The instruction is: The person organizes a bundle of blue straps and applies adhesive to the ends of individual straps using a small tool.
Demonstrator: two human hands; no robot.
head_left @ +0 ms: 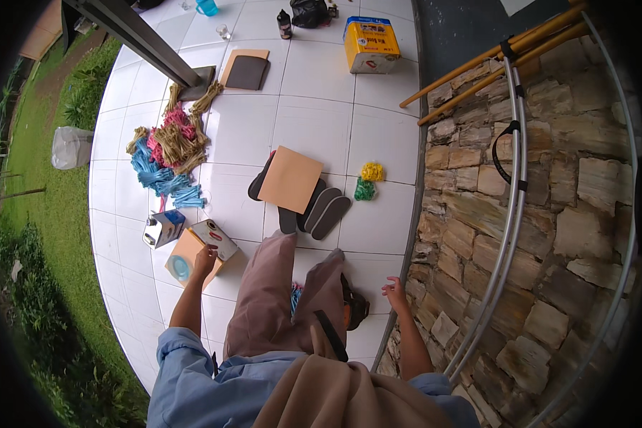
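Far left, at nine o'clock: grass strip (43, 214) with a white sack (71, 147) lying on it, just off the edge of the white tiled floor (314, 121). Moving right, at ten o'clock on the tiles, a heap of rope bundles (167, 153), tan, pink and blue, piled touching one another beside the foot of a grey metal post (146, 39). Below the heap, a small silvery box (163, 227) and, just beside it, an open cardboard box (195, 255) with a light blue round thing inside. Left hand (205, 258) rests on the cardboard box's flap, fingers curled over the edge, touching rather than lifting it as far as can be seen. Centre: person seated on the floor, legs in brownish trousers (278, 299) stretched toward twelve o'clock. Past the knees, a tan cardboard sheet (290, 179) lies on top of several dark shoe soles (321, 210) fanned out beneath it. Just right of these, one yellow rope coil (372, 171) and one green rope coil (364, 190), touching. At twelve o'clock, a yellow tin can (370, 44) and another dark sole on a tan card (245, 71). Right hand (394, 291), at five o'clock, hangs loosely open, fingers spread, holding nothing, near the floor's edge. Far right: rough stone wall (542, 214) with grey metal tubes (510, 185) and wooden poles (492, 60) leaning on it.
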